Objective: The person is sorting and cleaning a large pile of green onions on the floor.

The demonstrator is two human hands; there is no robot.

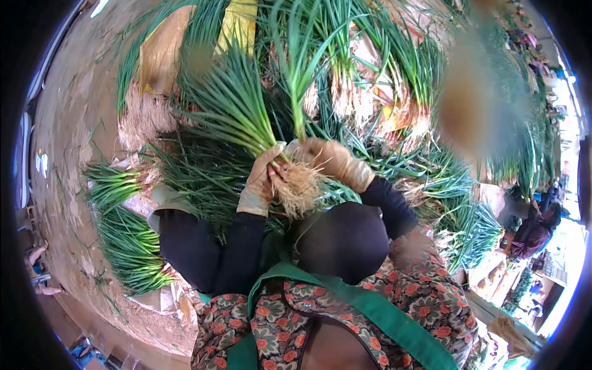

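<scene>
My left hand (256, 182), in a pale glove, is wrapped round the base of a bunch of spring onions (243, 108). Their green leaves fan up and to the left, while the tan roots (297, 190) hang down on the right of the glove. Close beside it, my gloved right hand (336, 161) is closed at the foot of a smaller spring onion stalk (297, 92) that points upward. Its fingertips lie just above the roots of the bunch. More loose green leaves (203, 166) spread beneath both hands.
Rooted bunches (348, 86) lie beyond the hands, with a yellow sheet (237, 28) among them. Tied-looking bundles (126, 246) rest at the left on the brown ground (74, 185). Another person (533, 231) sits at the far right. A blurred smudge covers part of the upper right.
</scene>
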